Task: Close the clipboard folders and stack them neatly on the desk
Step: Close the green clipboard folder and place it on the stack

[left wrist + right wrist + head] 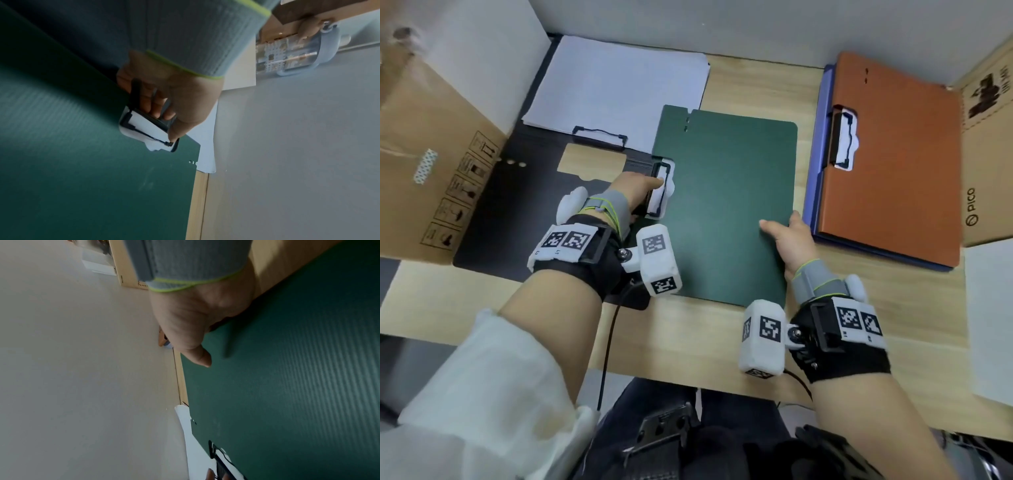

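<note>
While I watch from the head camera, the wooden bench [753, 85] carries everything: a cardboard box [438, 144] on the far left and another box [988, 144] on the right. An open black folder [517, 212] with white paper [619, 92] clipped in lies left of centre. At the right an orange folder [900, 164] sits closed on top of a blue folder [825, 144]. Centre, the green folder [726, 205] lies closed, overlapping the black one. My left hand [635, 192] curls round its black clip [148, 125] at the left edge, thumb on the clip wire. My right hand [789, 240] grips the green folder's right edge, thumb [200, 357] pressed on the cover, other fingers hidden beneath
</note>
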